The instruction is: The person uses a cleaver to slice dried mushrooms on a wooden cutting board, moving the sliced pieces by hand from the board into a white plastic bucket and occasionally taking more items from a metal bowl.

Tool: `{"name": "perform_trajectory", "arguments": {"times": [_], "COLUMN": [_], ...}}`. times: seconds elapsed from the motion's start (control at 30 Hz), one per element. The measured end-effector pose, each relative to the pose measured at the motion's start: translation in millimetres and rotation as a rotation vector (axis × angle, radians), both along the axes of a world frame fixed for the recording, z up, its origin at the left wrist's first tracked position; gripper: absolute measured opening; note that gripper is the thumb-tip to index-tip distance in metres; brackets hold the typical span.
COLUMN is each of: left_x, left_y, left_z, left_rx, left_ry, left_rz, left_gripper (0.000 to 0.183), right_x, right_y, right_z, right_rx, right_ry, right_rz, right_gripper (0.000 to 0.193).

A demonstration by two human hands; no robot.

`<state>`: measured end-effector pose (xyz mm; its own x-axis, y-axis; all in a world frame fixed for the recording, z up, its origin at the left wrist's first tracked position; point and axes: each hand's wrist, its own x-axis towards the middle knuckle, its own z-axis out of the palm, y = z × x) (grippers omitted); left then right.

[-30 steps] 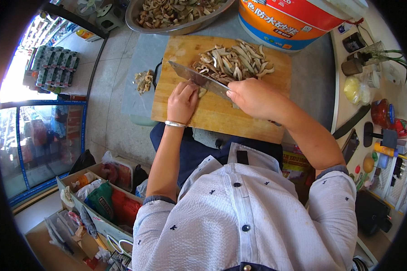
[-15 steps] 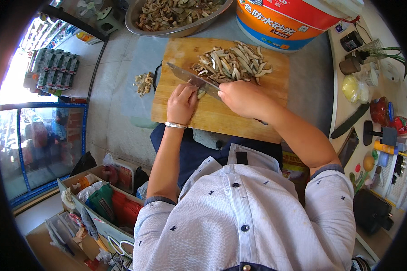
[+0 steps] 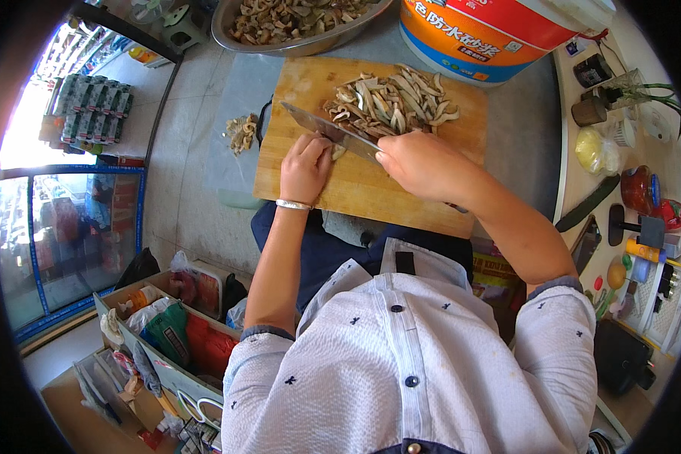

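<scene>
My right hand (image 3: 424,165) grips a broad kitchen knife (image 3: 306,121), its blade slanting up and left across the wooden cutting board (image 3: 371,198). Against the blade's near side, my left hand (image 3: 304,168) presses down with curled fingers on a mushroom piece (image 3: 338,152), most of it hidden under the fingertips. Beyond the blade lies a pile of sliced mushrooms (image 3: 401,100). A small heap of mushroom trimmings (image 3: 242,134) rests off the board's left edge.
A metal basin (image 3: 299,51) of cut mushrooms stands behind the board, beside a large orange and blue bucket (image 3: 450,39). To the right, a side table holds a cucumber (image 3: 586,204) and a red jar (image 3: 637,189). An open box (image 3: 197,344) of goods sits lower left.
The knife and my right hand have shifted slightly to the right. My left hand stays in nearly the same place on the mushroom piece.
</scene>
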<state>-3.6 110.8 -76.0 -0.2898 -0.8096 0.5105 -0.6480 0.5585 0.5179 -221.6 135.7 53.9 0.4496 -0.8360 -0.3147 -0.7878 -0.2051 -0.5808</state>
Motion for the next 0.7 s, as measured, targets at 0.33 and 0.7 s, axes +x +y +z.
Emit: {"name": "perform_trajectory", "arguments": {"times": [0.33,0.7], "left_x": [-2,1], "left_y": [6,11], "left_z": [10,-1], "left_rx": [0.105,-0.009], "left_ry": [0.093,0.021], "left_rz": [0.031,0.009], "left_gripper": [0.012,0.011], "right_x": [13,0], "right_y": [-10,11], "right_z": [-34,-5], "right_rx": [-0.076,-0.117], "right_ry": [-0.113,-0.019], "right_rz": [-0.158,-0.022], "right_gripper": [0.03,0.027]}}
